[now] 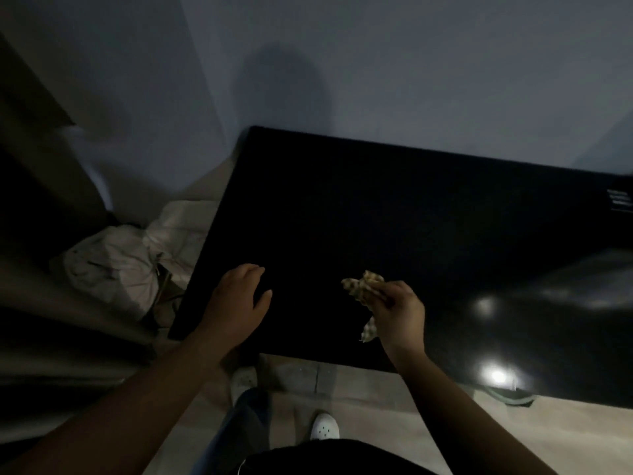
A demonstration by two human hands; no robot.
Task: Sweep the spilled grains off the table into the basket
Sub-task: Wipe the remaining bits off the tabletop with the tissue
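Observation:
A black table (394, 214) fills the middle of the dim head view. My left hand (236, 299) rests on it near its front left corner, fingers spread flat. My right hand (397, 313) hovers over the front middle and grips a crumpled checkered cloth (363, 286), which sticks out to the left and hangs down below the fist. The surface is too dark to make out any grains. I see no basket in view.
White tied sacks (137, 255) lie on the floor left of the table. A pale wall (376, 63) stands behind it. A dark glossy shape (565, 303) with light glints sits at the table's right end. My feet in white shoes (323, 430) stand below the front edge.

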